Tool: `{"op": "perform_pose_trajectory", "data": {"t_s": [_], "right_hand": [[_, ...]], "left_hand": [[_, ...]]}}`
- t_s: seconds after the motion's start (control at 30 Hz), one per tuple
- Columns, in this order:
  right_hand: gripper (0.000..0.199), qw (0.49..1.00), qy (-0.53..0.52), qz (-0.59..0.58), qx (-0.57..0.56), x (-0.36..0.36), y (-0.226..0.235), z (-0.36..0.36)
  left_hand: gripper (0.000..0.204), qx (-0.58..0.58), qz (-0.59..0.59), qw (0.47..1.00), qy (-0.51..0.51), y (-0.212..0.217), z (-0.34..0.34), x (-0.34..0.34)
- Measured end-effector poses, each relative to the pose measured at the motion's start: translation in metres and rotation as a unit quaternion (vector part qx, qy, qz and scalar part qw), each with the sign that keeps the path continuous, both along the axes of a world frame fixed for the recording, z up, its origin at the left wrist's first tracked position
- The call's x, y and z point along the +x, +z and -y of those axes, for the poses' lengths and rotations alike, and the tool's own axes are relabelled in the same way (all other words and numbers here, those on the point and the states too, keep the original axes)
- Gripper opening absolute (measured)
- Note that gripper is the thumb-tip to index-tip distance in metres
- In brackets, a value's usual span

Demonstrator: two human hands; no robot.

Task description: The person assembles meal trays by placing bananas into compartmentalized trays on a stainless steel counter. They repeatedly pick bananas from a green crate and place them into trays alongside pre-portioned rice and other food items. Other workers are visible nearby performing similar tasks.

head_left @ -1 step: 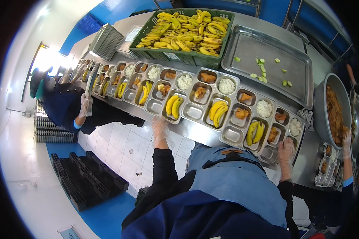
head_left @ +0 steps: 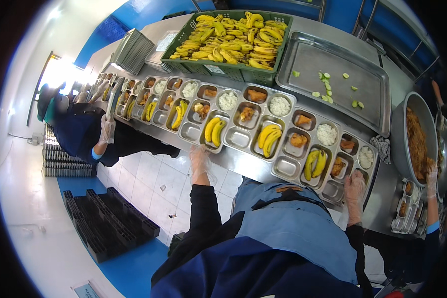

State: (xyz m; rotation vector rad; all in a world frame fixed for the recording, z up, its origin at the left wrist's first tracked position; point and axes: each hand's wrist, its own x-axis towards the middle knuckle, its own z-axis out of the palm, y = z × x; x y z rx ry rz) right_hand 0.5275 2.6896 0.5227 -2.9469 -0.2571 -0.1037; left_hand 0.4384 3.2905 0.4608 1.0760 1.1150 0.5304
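In a clear glove, my right hand (head_left: pixel 353 191) grips the near right edge of the last steel food tray (head_left: pixel 334 190) in the row. My gloved left hand (head_left: pixel 200 161) has its fingers stretched out against the near edge of another compartment tray (head_left: pixel 190 133). Two yellow bananas (head_left: pixel 214 130) lie in that tray, beside white rice (head_left: pixel 227 101) and browned food pieces (head_left: pixel 201 111). Between my hands sit more trays, each with rice, bananas (head_left: pixel 269 139), browned pieces and an unfilled small compartment.
Behind the row stand a green crate (head_left: pixel 223 73) heaped with bananas and a large metal tray (head_left: pixel 303 54) with green slices. At right, a co-worker's gloved hand (head_left: pixel 431 174) reaches into a big pot (head_left: pixel 400 144). Another person (head_left: pixel 79 126) works at left, near stacked trays (head_left: pixel 134 52).
The row of trays has slid slightly to the left. My right hand has moved a little left with the end tray, while my left hand stays almost in place.
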Motion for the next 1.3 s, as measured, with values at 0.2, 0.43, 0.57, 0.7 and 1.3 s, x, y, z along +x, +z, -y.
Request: {"op": "perform_pose_trajectory", "data": {"t_s": [0.2,0.43,0.57,0.7,1.3], "right_hand": [[0.045,0.999,0.031,-0.044,0.004,0.020,-0.015,0.002],[0.047,0.993,0.102,-0.064,0.017,0.034,0.000,0.006],[0.045,0.987,0.137,-0.072,0.040,0.041,0.000,0.012],[0.040,0.991,0.110,-0.026,0.078,0.047,-0.010,0.023],[0.055,0.919,-0.008,-0.224,0.324,0.057,-0.049,0.112]], "left_hand": [[0.033,0.038,-0.011,0.997,-0.070,0.007,0.064,0.002],[0.035,0.060,-0.072,0.991,-0.093,0.003,0.115,0.001],[0.040,0.041,-0.046,0.993,-0.099,-0.013,0.142,0.006],[0.054,0.012,-0.070,0.990,-0.121,-0.023,0.172,0.010],[0.053,-0.037,-0.015,0.981,-0.192,-0.019,0.243,0.022]]}}
